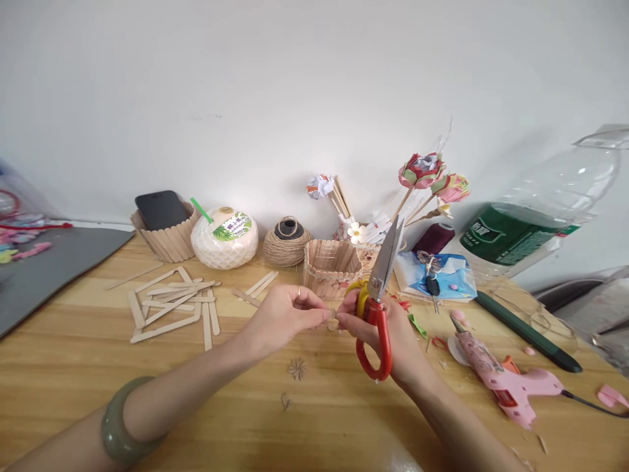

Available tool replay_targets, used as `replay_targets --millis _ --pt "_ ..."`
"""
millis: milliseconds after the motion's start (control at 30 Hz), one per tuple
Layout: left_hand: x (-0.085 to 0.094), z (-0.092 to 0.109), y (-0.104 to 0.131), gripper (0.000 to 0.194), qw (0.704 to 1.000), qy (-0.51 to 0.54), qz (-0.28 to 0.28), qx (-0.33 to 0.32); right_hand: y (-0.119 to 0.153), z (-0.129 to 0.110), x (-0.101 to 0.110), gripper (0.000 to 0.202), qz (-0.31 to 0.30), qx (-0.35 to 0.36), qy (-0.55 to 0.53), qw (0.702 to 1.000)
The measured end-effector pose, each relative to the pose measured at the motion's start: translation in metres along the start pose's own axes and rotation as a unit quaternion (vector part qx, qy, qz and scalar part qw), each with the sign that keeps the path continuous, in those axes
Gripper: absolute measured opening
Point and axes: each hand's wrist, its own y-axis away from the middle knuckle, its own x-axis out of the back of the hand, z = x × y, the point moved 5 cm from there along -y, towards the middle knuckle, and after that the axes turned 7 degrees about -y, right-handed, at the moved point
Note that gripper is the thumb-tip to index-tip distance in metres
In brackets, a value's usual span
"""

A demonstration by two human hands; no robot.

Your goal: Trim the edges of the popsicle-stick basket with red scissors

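Observation:
My left hand [289, 313], with a ring on one finger, is closed in a pinch at its fingertips. What it pinches is too small to make out. Close beside it, my right hand [388, 328] holds scissors [377, 295] with red and yellow handles, blades pointing up and nearly together. The thumb and fingertips of that hand also meet near the left fingertips, around something tiny. Below the hands, a small flower-shaped piece of twine [297, 369] and a curled scrap of twine [285, 402] lie on the wooden table [236, 419].
Craft sticks [170, 324] lie left. Behind stand a stick-built holder with a phone [162, 210], a coconut [225, 237], a twine ball [287, 244], a craft-stick box [333, 265] and paper flowers [422, 172]. Rightward are a pink glue gun [501, 377] and a large bottle [521, 226].

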Motion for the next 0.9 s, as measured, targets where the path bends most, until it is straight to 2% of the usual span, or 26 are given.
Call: replay_targets --millis 267,367,500,667,900 --pt "0.002 0.001 0.001 0.008 1.0 0.016 0.014 -0.012 -0.001 0.002 -0.001 0.021 -0.005 -0.009 -0.013 1.0" --pt "0.007 0.005 0.001 0.008 0.998 0.043 0.032 -0.02 0.0 0.006 -0.003 0.029 -0.038 -0.024 -0.021 0.999" --pt "0.018 0.016 0.002 0.011 0.995 0.076 0.049 -0.039 0.004 0.0 -0.004 0.035 -0.088 0.014 -0.005 0.996" --pt "0.034 0.029 0.005 0.013 0.992 0.091 0.065 -0.056 0.01 -0.007 -0.01 0.043 -0.178 -0.004 0.072 0.981" --pt "0.038 0.033 0.008 0.011 0.994 0.083 0.048 -0.049 0.011 -0.006 -0.015 0.043 -0.216 -0.017 0.12 0.969"
